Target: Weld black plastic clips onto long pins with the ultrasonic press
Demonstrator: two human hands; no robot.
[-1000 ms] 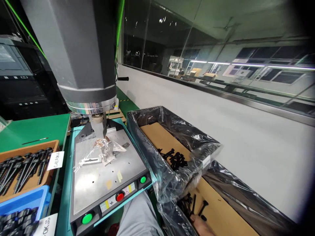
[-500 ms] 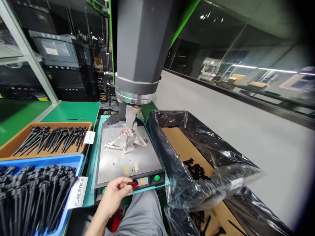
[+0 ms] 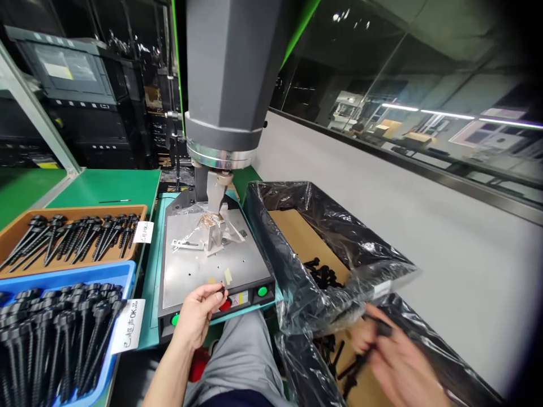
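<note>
Left fingers [image 3: 210,289] pinch one piece [image 3: 223,289]; right fingers [image 3: 375,311], at least one black part [image 3: 384,328].

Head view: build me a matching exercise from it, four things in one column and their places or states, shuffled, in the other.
Column one
1. Left hand
2. Red button
3. Right hand
4. Orange tray

Column two
A. Between two green buttons
B. Blurred, with a dark part in its grasp, over the nearer black-lined box
C. Just beyond the blue bin
D. Pinching a small dark piece

Right pairs: 1-D, 2-A, 3-B, 4-C
</note>
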